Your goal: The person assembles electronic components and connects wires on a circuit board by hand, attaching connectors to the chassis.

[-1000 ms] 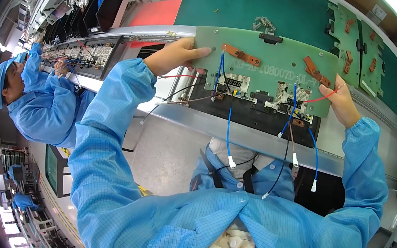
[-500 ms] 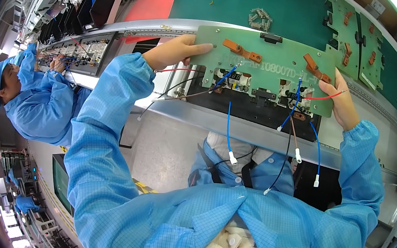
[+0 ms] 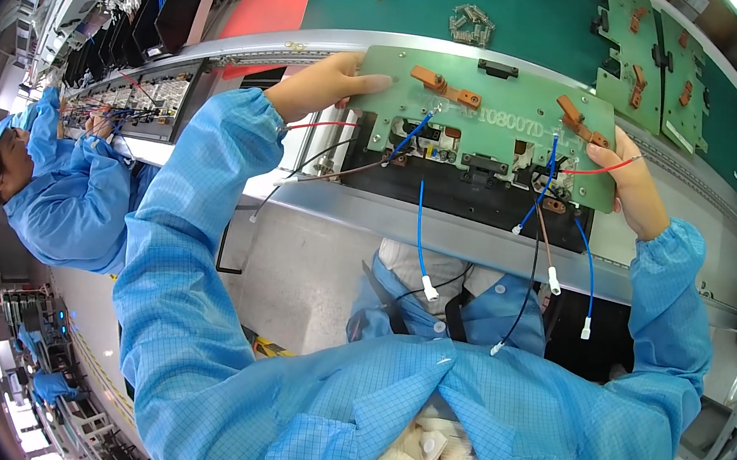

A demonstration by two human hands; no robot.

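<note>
A green fixture plate (image 3: 505, 89) with two brown swivel clamps (image 3: 446, 88) is held at its ends. My left hand (image 3: 324, 85) grips its left end, thumb on top. On the right end, my right hand (image 3: 629, 184) has its thumb over the edge and its other fingers mostly hidden. Beneath the plate lies a black base (image 3: 376, 172). Small circuit parts show in the plate's cutouts. From them hang a blue wire (image 3: 420, 227) with a white connector, a red wire (image 3: 599, 169) crossing by my right hand, and several black, brown and blue wires.
On the green mat (image 3: 396, 4) beyond lies a pile of small metal parts (image 3: 473, 25). More green plates with brown clamps (image 3: 632, 69) rest at the far right. A metal rail (image 3: 252, 58) runs along the bench. At left, a co-worker (image 3: 68, 202) in blue handles wires.
The whole view has shifted slightly, with the background moving up and left. Against it, the plate sits a little nearer to me. Both hands keep their hold on its ends.
</note>
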